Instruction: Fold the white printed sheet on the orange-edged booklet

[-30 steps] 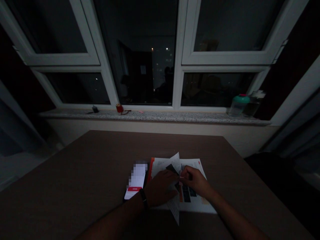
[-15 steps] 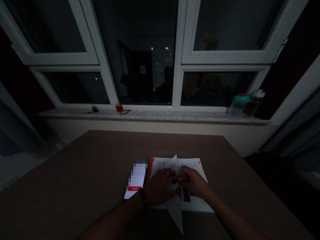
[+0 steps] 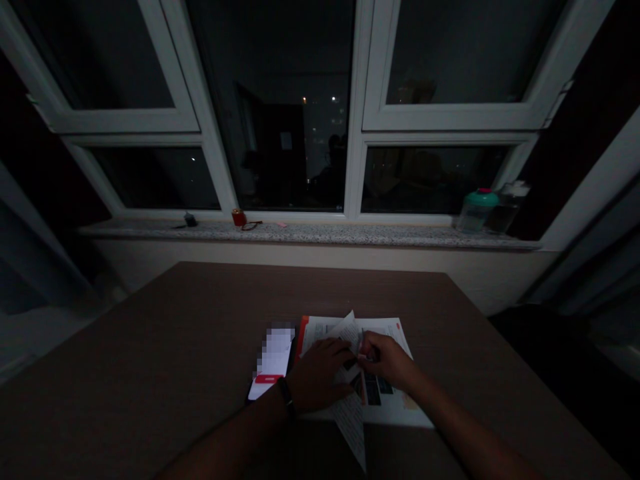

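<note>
A folded sheet of printed paper [image 3: 354, 427] with pointed ends lies over an open printed booklet [image 3: 400, 415] on the table. My left hand [image 3: 323, 373], a dark band at its wrist, rests on the folded sheet with its fingers stretched out over it. Against the sheet's right edge, my right hand [image 3: 383, 357] is closed in a pinch. Something small and pale shows at its fingertips, but the dim light hides what it is. Left of the booklet lies a lit phone [image 3: 275, 353] with a red button on its screen.
The brown table [image 3: 165, 360] reaches toward a window wall. On the speckled sill [image 3: 320, 233] stand a small dark bottle [image 3: 190, 219], a red jar [image 3: 239, 217], a jug with a green lid [image 3: 479, 210] and a clear bottle [image 3: 510, 207].
My right hand has shifted slightly at the sheet's edge, and a little more of the booklet's pictures shows below it. My left hand stays in place.
</note>
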Demonstrator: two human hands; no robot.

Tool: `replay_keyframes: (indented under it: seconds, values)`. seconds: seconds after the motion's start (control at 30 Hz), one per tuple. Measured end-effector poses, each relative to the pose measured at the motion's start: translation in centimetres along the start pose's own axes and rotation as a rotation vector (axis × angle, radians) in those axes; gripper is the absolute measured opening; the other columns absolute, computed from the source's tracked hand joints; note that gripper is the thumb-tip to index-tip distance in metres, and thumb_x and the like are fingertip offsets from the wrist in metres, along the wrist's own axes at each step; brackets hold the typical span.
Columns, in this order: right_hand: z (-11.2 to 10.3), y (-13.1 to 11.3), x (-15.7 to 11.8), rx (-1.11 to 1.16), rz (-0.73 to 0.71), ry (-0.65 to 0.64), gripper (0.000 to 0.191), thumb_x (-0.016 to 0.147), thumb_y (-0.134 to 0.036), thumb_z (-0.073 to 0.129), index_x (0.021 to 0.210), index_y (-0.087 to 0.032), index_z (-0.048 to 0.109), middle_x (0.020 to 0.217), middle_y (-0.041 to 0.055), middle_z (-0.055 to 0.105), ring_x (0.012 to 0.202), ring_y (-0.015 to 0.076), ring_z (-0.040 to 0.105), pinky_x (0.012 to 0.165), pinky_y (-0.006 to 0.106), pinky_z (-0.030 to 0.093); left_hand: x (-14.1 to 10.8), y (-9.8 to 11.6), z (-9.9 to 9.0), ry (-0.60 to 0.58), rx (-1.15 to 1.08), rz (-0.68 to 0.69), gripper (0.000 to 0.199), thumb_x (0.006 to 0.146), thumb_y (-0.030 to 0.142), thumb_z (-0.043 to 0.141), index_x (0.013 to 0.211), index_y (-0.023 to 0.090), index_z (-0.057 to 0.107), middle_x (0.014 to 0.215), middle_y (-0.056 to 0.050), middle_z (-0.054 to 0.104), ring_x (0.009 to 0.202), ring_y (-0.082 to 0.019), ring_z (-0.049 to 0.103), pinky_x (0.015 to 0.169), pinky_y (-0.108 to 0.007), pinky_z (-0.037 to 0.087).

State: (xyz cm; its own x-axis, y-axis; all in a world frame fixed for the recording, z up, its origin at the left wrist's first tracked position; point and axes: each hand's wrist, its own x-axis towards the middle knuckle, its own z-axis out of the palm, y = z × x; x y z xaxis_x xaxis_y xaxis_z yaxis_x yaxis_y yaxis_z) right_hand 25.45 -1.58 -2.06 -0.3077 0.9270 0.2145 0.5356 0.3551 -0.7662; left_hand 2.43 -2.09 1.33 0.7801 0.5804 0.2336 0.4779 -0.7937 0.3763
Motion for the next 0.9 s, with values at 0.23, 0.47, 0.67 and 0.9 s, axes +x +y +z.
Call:
replay_keyframes:
  seconds: [0.23, 0.47, 0.67, 0.9]
  values:
    - [0.0, -0.3, -0.3, 0.011, -0.024, -0.032, 0.014, 0.073, -0.014, 0.064, 0.074, -0.021, 0.052, 0.068, -0.0052, 0.053, 0.061, 0.0117, 0.048, 0.054, 0.020, 0.033, 0.1, 0.1, -0.2, -0.010, -0.004, 0.006, 0.054, 0.081, 0.037, 0.072, 0.129, 0.025, 0.050, 0.137, -0.008, 0.052, 0.127, -0.030, 0.045, 0.106, -0.046, 0.035]
    - [0.1, 0.0, 1.1, -0.045, -0.037, 0.162, 0.012, 0.076, -0.015, 0.059, 0.072, -0.021, 0.049, 0.069, -0.0034, 0.054, 0.063, 0.0131, 0.049, 0.057, 0.021, 0.035, -0.1, -0.1, 0.2, -0.003, 0.030, 0.004, 0.057, 0.083, 0.039, 0.071, 0.132, 0.024, 0.048, 0.144, -0.009, 0.046, 0.132, -0.029, 0.040, 0.109, -0.046, 0.032]
    - [0.1, 0.0, 0.4, -0.012, 0.006, 0.059, 0.012, 0.074, -0.017, 0.063, 0.074, -0.021, 0.052, 0.067, -0.0044, 0.054, 0.060, 0.0122, 0.049, 0.054, 0.020, 0.034, 0.0, 0.3, -0.3, -0.030, 0.068, 0.005, 0.054, 0.082, 0.041, 0.071, 0.129, 0.027, 0.050, 0.138, -0.007, 0.051, 0.125, -0.029, 0.044, 0.103, -0.044, 0.037]
    - [0.0, -0.3, -0.1, -0.068, -0.007, -0.048, 0.013, 0.071, -0.016, 0.066, 0.072, -0.020, 0.053, 0.066, -0.0053, 0.056, 0.060, 0.0113, 0.049, 0.053, 0.020, 0.032, 0.4, 0.4, -0.6, -0.064, 0.057, -0.003, 0.035, 0.088, 0.033, 0.067, 0.120, 0.027, 0.055, 0.124, -0.003, 0.058, 0.116, -0.026, 0.049, 0.097, -0.039, 0.038]
